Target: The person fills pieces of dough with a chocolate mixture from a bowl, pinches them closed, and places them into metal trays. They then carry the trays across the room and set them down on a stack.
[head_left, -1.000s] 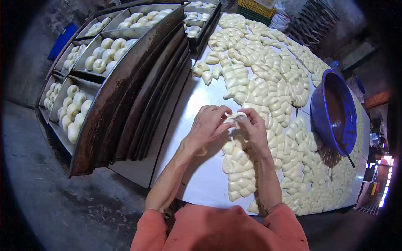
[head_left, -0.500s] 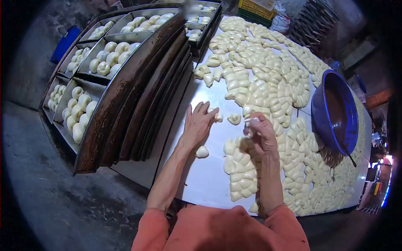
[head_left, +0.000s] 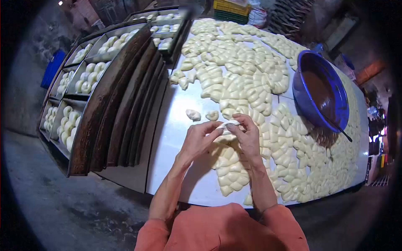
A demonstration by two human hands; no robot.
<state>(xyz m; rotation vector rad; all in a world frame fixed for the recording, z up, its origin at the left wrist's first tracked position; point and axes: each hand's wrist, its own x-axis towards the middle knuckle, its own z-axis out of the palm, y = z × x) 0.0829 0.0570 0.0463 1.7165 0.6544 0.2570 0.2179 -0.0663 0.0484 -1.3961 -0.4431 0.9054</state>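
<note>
Both hands hold one piece of dough (head_left: 229, 125) above the table, pulled out between the fingertips. My left hand (head_left: 199, 140) pinches its left end, and my right hand (head_left: 248, 137) pinches the right end with thumb and fingers. Just beyond my left hand, a loose dough lump (head_left: 193, 115) lies on the white tabletop (head_left: 169, 144), with a smaller dough lump (head_left: 212, 115) beside it. Beneath and to the right of my hands spreads a layer of cut dough pieces (head_left: 230, 169), partly hidden by my right forearm.
On the left, a stack of divided trays (head_left: 113, 100) holds round dough balls (head_left: 67, 129). A blue basin (head_left: 299, 90) with brown liquid stands on the right, a dark handle over its rim. More dough pieces (head_left: 247, 69) cover the far table. Crates (head_left: 231, 9) stand behind.
My left hand has lifted off the dough lump on the table and come to my right hand. The dough in my right hand is now held and stretched between both. The view has shifted slightly.
</note>
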